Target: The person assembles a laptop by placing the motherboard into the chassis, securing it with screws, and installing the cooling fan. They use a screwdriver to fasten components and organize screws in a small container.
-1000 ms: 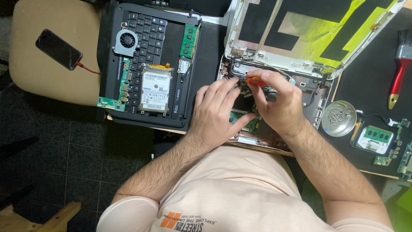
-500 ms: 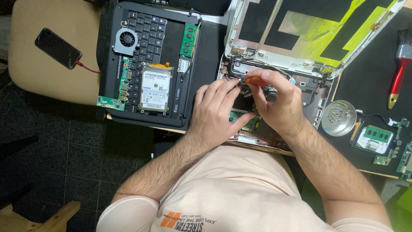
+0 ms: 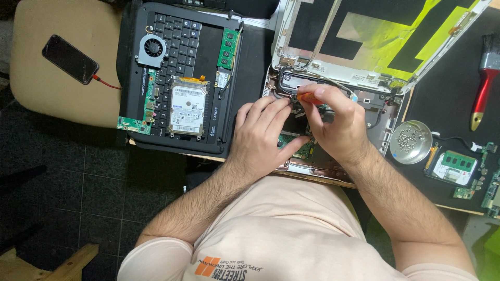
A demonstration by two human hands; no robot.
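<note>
On the far left, a black smartphone (image 3: 70, 59) lies on a beige padded stool (image 3: 57, 99), tethered by a red charging cable (image 3: 107, 83). Just beside it, a black laptop keyboard panel (image 3: 179, 78) serves as a parts rest. It carries 1 grey round cooling fan (image 3: 152, 49), 1 silver rectangular hard drive (image 3: 186, 110), 1 green memory module (image 3: 229, 48) and a narrow green circuit strip (image 3: 136, 124).

At centre stands the opened white laptop chassis (image 3: 333, 122), its lid (image 3: 380, 39) tilted back with the screen panel removed, exposing black and yellow-green backing. Judged from these removed parts, disassembly is well advanced; the green mainboard (image 3: 296, 145) and the grey cables (image 3: 312, 75) at the hinge remain in the chassis.

The left hand (image 3: 263, 132) rests flat on the chassis, fingers extended toward the hinge, not closed around anything. The right hand (image 3: 338, 125) is closed around an orange-handled screwdriver (image 3: 307, 96), its tip directed at the hinge area. The tip itself is hidden by the fingers, so the screw engaged cannot be identified.

To the right, a round metal dish (image 3: 411, 141) holds loose screws. Near it lie a second green memory module on a small board (image 3: 454, 165) and further board fragments (image 3: 489, 190). A red-handled brush (image 3: 484, 83) lies on the black mat (image 3: 448, 99), well apart. The cables cross the hinge zone and obstruct access there.
</note>
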